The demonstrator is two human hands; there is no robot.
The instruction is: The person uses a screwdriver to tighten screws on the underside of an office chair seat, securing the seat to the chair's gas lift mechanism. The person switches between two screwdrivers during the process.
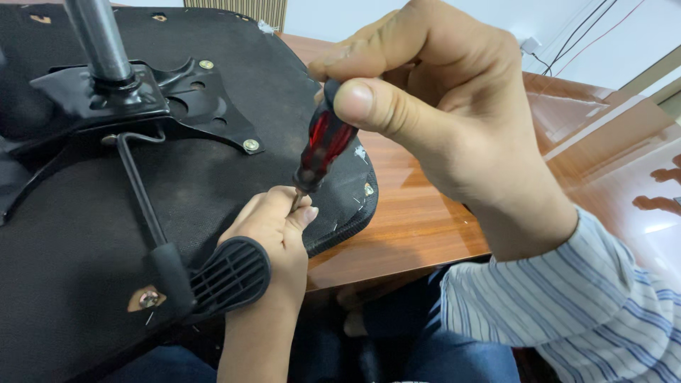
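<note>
A black upturned chair seat [106, 213] lies on a wooden table [411, 213], its underside facing up. My right hand [440, 106] grips the red and black handle of a screwdriver [323, 145] held nearly upright. The screwdriver's metal tip goes down into my left hand [273, 227], whose fingers pinch around it near the seat's front right edge. What is under the tip is hidden by my fingers. My right sleeve is white with blue stripes.
A black metal mounting plate [163, 99] with a grey steel post [99, 39] is bolted to the seat. A lever with a black ribbed paddle [227, 276] lies beside my left wrist. Cables run along the wall at the far right.
</note>
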